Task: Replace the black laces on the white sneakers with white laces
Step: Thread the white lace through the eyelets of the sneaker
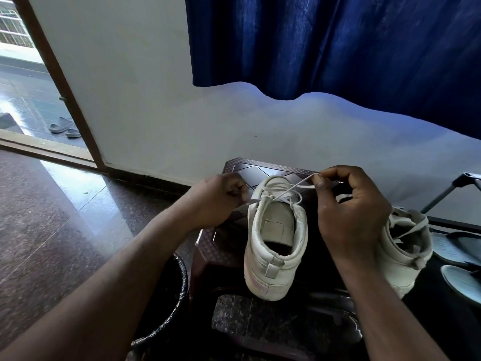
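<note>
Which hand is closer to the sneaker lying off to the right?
Right. The right hand is close beside that sneaker; the left hand is across the other sneaker, pinching its lace.

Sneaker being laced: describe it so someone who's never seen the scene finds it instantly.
Below the blue curtain stands a dark patterned stool. On it, between the left hand and right hand, sits a white sneaker with its heel toward the camera. Unlike the second sneaker slumped to its right, its white lace is pinched taut by both hands.
</note>
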The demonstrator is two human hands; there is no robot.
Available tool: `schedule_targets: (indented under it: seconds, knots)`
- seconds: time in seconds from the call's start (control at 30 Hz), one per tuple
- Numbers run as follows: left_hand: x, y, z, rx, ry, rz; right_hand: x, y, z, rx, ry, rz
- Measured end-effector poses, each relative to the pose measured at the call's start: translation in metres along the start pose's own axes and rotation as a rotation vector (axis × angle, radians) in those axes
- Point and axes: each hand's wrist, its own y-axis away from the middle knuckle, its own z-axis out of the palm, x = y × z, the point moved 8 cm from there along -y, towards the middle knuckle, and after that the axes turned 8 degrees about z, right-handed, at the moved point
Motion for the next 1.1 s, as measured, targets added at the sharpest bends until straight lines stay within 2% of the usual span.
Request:
schedule_targets:
  seconds: [0.1,0.3,0.4,0.47,0.53,0.6,0.67,0.87,1.1]
  knots:
    - [0.01,-0.003,0.009,0.021,0.179,0.042,-0.006,0.003,0.002,-0.003,0.022,-0.015]
    - [0.016,-0.004,0.021,-0.043,0.147,0.049,-0.004,0.006,0.009,-0.052,0.069,-0.054]
    - [0.02,-0.002,0.021,-0.101,-0.01,0.063,-0.001,0.005,0.01,-0.055,0.097,-0.071]
    - [0.018,-0.001,0.021,-0.153,-0.252,0.085,0.001,0.003,0.008,-0.049,0.13,-0.092]
    - [0.005,0.0,0.018,-0.184,-0.477,0.026,0.002,0.0,0.005,-0.036,0.149,-0.107]
    - [-0.007,0.0,0.014,-0.182,-0.537,-0.032,0.001,-0.001,0.001,-0.011,0.158,-0.118]
    - [-0.013,-0.002,0.014,-0.163,-0.462,-0.027,-0.001,0.0,-0.003,0.024,0.155,-0.128]
    - [0.009,-0.005,0.012,-0.02,0.092,0.06,-0.009,0.001,-0.008,0.081,0.102,-0.144]
    - [0.016,-0.002,0.023,-0.067,0.2,0.017,-0.006,-0.001,-0.008,0.064,0.086,-0.144]
